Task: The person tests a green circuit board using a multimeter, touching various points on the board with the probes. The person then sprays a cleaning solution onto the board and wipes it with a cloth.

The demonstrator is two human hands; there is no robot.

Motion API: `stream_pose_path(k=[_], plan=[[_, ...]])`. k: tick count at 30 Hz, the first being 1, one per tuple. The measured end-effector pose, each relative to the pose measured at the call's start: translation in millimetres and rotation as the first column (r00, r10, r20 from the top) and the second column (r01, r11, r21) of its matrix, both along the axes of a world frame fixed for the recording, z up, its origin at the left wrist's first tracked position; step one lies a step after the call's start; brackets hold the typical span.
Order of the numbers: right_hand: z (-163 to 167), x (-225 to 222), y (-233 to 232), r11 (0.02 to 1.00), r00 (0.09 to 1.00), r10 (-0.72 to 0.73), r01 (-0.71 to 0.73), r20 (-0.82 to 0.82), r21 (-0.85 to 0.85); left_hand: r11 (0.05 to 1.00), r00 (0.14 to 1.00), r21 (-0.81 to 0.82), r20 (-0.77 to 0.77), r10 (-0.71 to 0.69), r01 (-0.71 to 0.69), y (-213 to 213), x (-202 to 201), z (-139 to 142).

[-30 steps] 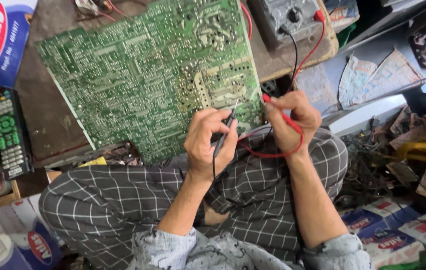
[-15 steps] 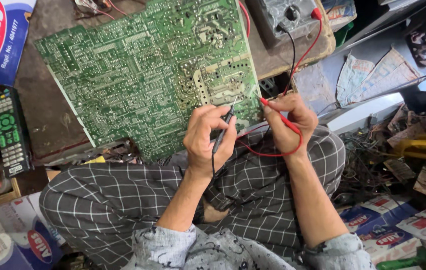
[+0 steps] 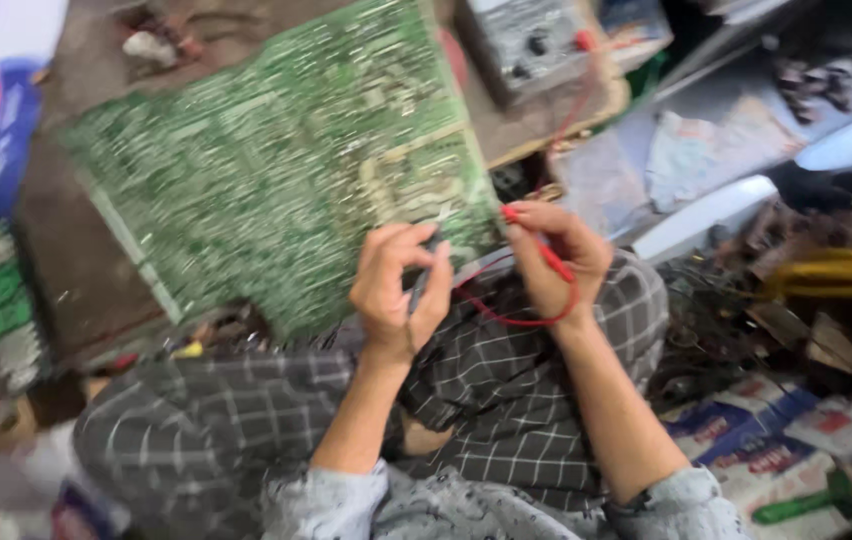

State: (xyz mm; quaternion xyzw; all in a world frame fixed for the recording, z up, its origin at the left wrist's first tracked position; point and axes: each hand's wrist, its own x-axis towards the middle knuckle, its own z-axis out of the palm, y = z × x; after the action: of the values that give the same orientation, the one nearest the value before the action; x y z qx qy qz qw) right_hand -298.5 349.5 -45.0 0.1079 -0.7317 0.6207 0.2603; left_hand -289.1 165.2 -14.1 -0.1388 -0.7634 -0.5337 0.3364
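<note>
Board (image 3: 276, 190) leans on the lap so both hands reach: left hand (image 3: 396, 290) pinches black probe (image 3: 424, 268), right hand (image 3: 556, 260) grips red probe (image 3: 538, 245).

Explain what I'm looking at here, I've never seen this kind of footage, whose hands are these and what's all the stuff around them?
This is one blurry picture from a camera worn on a person's head, looking down at their own lap and two bare hands. There is no machine. The person sits in grey checked trousers. A large green printed circuit board leans across the knees and a brown bench. The left hand pinches a thin black probe against the board's lower edge. The right hand keeps a grip on a red probe with a looping red wire. Above sits a grey meter box with knobs. Remote controls lie at left, printed cartons at lower right.
</note>
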Motion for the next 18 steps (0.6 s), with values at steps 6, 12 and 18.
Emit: stream_pose_path(k=[6, 12, 18], plan=[[12, 21, -4, 0.981, 0.985, -0.174, 0.171, 0.016, 0.089, 0.999, 1.000, -0.034, 0.004, 0.002, -0.002, 7, 5, 9], [24, 33, -40, 0.968, 0.967, -0.249, 0.249, 0.049, 0.016, 1.000, 0.999, 0.003, 0.025, -0.028, 0.028, -8, 9, 14], [12, 29, -76, 0.981, 0.982, -0.186, 0.185, -0.010, -0.062, 0.998, 0.998, -0.002, -0.023, -0.057, 0.057, -36, 3, 9]])
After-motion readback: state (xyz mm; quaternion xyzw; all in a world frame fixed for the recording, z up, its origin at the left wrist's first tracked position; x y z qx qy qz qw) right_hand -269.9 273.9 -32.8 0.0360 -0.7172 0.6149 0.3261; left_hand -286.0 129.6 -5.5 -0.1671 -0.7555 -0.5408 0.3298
